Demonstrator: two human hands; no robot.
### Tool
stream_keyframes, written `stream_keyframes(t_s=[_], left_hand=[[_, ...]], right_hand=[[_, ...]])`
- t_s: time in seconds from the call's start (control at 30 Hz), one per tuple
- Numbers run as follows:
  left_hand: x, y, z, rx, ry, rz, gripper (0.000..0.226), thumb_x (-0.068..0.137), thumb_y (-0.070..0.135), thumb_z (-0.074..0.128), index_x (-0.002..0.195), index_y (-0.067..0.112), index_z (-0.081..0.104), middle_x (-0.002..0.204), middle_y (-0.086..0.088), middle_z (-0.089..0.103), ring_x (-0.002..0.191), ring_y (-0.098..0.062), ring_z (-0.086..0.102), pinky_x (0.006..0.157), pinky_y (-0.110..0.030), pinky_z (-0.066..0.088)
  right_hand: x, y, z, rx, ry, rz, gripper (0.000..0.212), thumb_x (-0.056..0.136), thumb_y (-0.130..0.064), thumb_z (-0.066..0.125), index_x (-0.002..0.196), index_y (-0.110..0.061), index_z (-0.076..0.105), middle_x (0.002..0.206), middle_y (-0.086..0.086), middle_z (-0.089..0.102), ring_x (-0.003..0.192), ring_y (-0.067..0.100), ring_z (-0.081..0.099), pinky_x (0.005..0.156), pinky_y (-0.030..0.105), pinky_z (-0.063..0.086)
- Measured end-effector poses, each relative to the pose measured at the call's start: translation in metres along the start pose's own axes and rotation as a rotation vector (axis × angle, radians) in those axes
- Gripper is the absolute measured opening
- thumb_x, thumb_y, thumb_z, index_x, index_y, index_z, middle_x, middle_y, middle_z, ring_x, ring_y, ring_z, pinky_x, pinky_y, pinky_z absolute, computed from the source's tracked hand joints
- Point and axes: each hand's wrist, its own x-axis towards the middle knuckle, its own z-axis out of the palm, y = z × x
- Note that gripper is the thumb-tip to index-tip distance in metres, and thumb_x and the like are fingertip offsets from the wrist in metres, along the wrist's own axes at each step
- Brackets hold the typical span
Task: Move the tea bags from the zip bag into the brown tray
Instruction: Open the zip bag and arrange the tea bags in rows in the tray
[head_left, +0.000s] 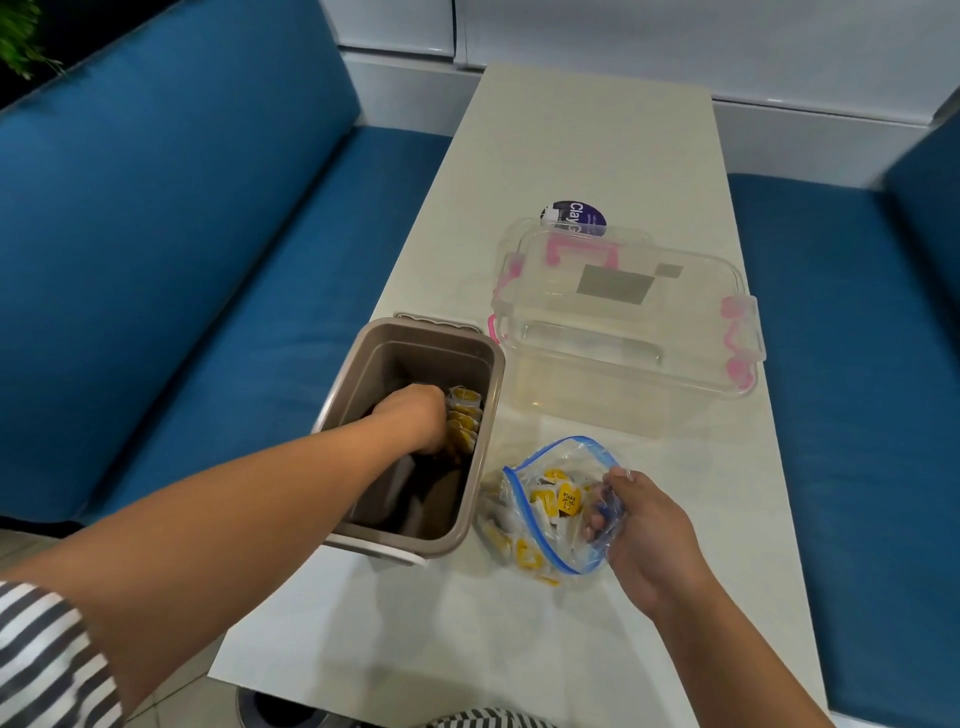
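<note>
The brown tray, a deep bin, stands at the table's left edge. My left hand is down inside it, fingers closed against a row of yellow-tagged tea bags that stand along the tray's right wall. To the right of the tray lies the clear zip bag with a blue seal, open and holding several more yellow tea bags. My right hand grips the bag's right rim, pinching the plastic.
A clear plastic box with pink latches sits behind the zip bag. A purple round lid lies beyond it. The white table is narrow, with blue sofa seats on both sides.
</note>
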Motion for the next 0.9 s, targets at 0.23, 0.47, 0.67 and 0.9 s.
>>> stream_keyframes(t_s=[0.23, 0.47, 0.67, 0.9], left_hand=[[-0.004, 0.003, -0.006, -0.004, -0.003, 0.003, 0.037, 0.085, 0.026, 0.075, 0.114, 0.005, 0.066, 0.105, -0.012, 0.068, 0.095, -0.028, 0.066, 0.092, -0.039, 0.055], [-0.033, -0.008, -0.027, -0.076, 0.133, 0.089, 0.023, 0.080, 0.030, 0.077, 0.095, 0.013, 0.075, 0.091, -0.007, 0.073, 0.083, -0.022, 0.067, 0.077, -0.032, 0.055], [-0.091, 0.011, -0.047, -0.350, 0.488, 0.216, 0.022, 0.083, 0.041, 0.076, 0.094, 0.026, 0.066, 0.085, 0.010, 0.067, 0.082, -0.008, 0.061, 0.078, -0.026, 0.049], [-0.128, 0.062, -0.015, -0.367, 0.345, 0.510, 0.013, 0.085, 0.028, 0.076, 0.098, 0.025, 0.075, 0.088, 0.011, 0.071, 0.064, 0.003, 0.054, 0.067, -0.014, 0.041]], right_hand=[[-0.002, 0.000, 0.000, 0.024, -0.022, 0.002, 0.027, 0.107, -0.015, 0.048, 0.081, -0.010, 0.048, 0.074, 0.008, 0.049, 0.059, 0.021, 0.041, 0.060, 0.036, 0.039], [-0.007, 0.003, -0.005, -0.035, -0.008, -0.043, 0.030, 0.107, -0.017, 0.049, 0.078, -0.011, 0.050, 0.071, 0.006, 0.051, 0.060, 0.020, 0.043, 0.062, 0.035, 0.040], [-0.019, 0.007, -0.008, -0.004, -0.011, -0.050, 0.029, 0.108, -0.016, 0.047, 0.080, -0.010, 0.049, 0.073, 0.005, 0.050, 0.059, 0.019, 0.042, 0.062, 0.034, 0.038], [-0.034, 0.012, -0.012, -0.022, 0.001, -0.053, 0.027, 0.108, -0.018, 0.048, 0.082, -0.011, 0.051, 0.072, 0.004, 0.051, 0.063, 0.018, 0.045, 0.062, 0.034, 0.040]])
